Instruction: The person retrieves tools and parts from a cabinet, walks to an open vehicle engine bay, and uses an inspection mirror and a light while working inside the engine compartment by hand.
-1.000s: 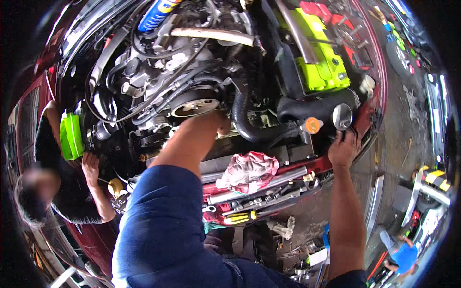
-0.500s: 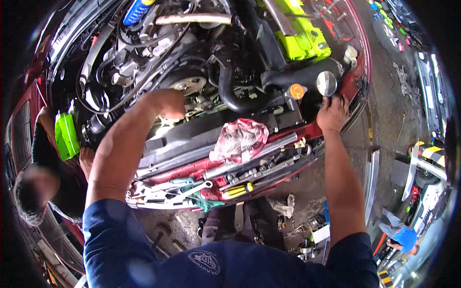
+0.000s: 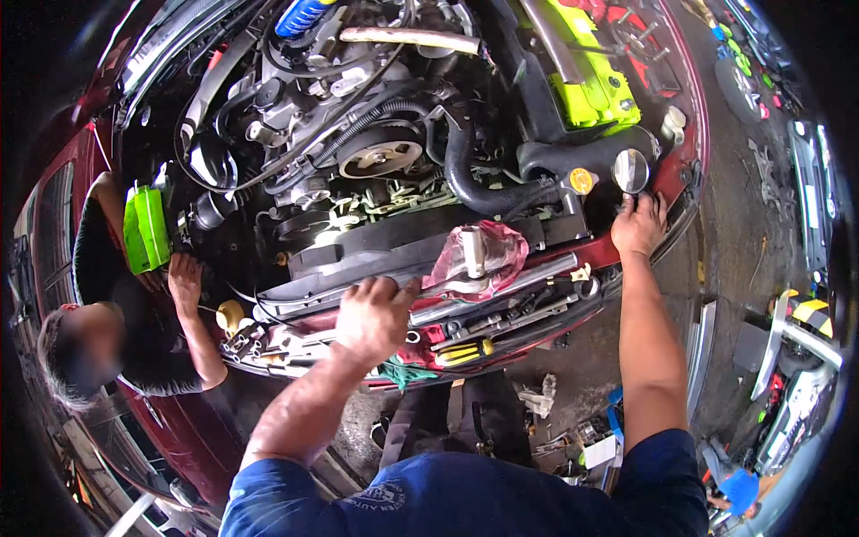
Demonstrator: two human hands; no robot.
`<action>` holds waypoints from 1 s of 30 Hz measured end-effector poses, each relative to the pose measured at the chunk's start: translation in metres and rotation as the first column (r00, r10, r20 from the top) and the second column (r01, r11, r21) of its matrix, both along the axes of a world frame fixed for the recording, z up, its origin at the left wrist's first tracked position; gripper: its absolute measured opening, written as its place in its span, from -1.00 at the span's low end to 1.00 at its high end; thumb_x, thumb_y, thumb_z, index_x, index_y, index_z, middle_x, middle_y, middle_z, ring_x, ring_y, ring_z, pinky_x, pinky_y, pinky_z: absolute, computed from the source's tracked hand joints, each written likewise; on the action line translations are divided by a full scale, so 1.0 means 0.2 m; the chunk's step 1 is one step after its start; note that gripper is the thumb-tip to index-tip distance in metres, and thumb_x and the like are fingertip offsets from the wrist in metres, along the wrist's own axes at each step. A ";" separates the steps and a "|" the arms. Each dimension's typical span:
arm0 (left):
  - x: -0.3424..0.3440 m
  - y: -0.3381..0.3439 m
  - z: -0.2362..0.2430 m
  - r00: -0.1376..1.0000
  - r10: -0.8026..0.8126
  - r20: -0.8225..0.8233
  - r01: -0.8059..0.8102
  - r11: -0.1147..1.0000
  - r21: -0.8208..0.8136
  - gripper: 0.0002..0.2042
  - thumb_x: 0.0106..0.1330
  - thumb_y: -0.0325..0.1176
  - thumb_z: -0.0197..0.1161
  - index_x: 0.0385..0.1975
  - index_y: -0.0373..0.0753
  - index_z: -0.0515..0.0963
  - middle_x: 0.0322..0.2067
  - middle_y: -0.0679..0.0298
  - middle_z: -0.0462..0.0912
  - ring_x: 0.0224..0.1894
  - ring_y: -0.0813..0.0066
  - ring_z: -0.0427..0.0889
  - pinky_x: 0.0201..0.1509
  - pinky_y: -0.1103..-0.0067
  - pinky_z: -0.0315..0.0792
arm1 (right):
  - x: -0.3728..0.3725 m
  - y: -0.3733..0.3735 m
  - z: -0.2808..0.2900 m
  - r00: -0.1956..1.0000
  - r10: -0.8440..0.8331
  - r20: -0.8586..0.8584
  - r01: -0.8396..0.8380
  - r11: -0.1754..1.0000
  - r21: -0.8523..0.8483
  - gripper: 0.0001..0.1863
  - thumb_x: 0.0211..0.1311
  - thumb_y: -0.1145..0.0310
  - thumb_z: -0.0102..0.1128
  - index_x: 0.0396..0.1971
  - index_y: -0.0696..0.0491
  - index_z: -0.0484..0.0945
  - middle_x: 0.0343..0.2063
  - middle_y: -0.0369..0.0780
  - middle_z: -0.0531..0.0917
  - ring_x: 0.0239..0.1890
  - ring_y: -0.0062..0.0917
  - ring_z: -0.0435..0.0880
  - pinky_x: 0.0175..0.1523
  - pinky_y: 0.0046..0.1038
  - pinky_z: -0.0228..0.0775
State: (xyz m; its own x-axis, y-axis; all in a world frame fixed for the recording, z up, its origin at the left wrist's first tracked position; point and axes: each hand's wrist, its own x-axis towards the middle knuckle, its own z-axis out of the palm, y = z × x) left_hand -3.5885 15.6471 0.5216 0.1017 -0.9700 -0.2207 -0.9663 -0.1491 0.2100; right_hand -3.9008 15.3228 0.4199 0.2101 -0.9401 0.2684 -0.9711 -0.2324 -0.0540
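Note:
On the pink cloth (image 3: 514,253) at the front of the engine bay lies a ratchet with an upright silver socket (image 3: 473,252). My left hand (image 3: 374,315) is closed over the ratchet's handle, thumb toward the socket; most of the handle is hidden beneath the palm. My right hand (image 3: 639,229) rests on the red front edge of the car at the right, fingers apart. Just beyond its fingertips stands a round mirror-like disc (image 3: 631,170); whether they touch it I cannot tell. A black hose (image 3: 461,161) and a pulley (image 3: 383,157) lie farther in.
Wrenches and yellow-handled pliers (image 3: 465,353) lie along the front bumper. At the left another person's hand (image 3: 186,285) is near a bright green box-like part (image 3: 147,228). A yellow-green battery cover (image 3: 598,100) and an orange cap (image 3: 583,181) are at the right.
My left hand has come back from the engine toward me, and the ratchet with its socket now lies on the pink cloth. My right hand stays by the disc. The view has shifted.

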 end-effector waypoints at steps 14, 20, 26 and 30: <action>-0.09 0.05 -0.12 0.992 0.084 -0.095 -0.088 0.995 -0.047 -0.58 0.22 -0.27 0.08 0.10 -0.17 0.46 -0.21 0.11 0.44 -0.12 0.14 0.44 -0.09 0.24 0.37 | -0.02 -0.01 -0.05 0.998 0.067 -0.010 -0.068 0.995 -0.079 -0.67 0.22 0.16 0.11 -0.22 0.13 0.51 -0.06 -0.03 0.56 0.21 -0.16 0.32 0.21 -0.09 0.18; 0.39 -0.20 -0.04 0.935 0.307 0.175 -0.195 0.862 -0.468 -0.52 0.01 -0.11 0.36 -0.05 -0.14 0.53 -0.28 0.14 0.46 -0.17 0.18 0.46 -0.20 0.25 0.39 | -0.02 -0.01 -0.06 0.998 0.058 -0.026 -0.059 0.997 -0.049 -0.64 0.25 0.14 0.08 -0.17 0.15 0.51 -0.01 -0.02 0.54 0.23 -0.16 0.29 0.25 -0.11 0.15; 0.85 -0.56 0.03 0.889 0.304 0.342 -0.216 0.938 -0.273 -0.38 -0.04 -0.07 0.47 0.01 -0.14 0.38 0.00 0.15 0.45 0.16 0.19 0.36 0.27 0.25 0.19 | 0.00 0.00 -0.05 0.999 0.026 -0.031 -0.027 1.000 -0.016 -0.63 0.28 0.12 0.05 -0.12 0.12 0.49 0.03 -0.04 0.51 0.26 -0.18 0.26 0.26 -0.07 0.13; 0.89 -0.58 0.01 0.909 0.247 0.336 -0.163 0.952 -0.258 -0.51 -0.01 -0.22 0.39 -0.09 -0.20 0.38 -0.12 0.17 0.52 0.01 0.15 0.51 0.14 0.25 0.33 | 0.01 0.02 -0.02 1.000 0.003 -0.011 -0.002 1.000 0.010 -0.63 0.29 0.12 0.05 -0.12 0.12 0.49 0.06 -0.05 0.49 0.27 -0.19 0.25 0.25 -0.07 0.13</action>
State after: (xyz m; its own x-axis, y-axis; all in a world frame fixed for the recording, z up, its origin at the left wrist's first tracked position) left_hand -3.4113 15.5303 0.5245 0.3353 -0.9383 0.0845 -0.9346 -0.3426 -0.0959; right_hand -3.8979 15.3264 0.4157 0.2155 -0.9422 0.2566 -0.9711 -0.2344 -0.0451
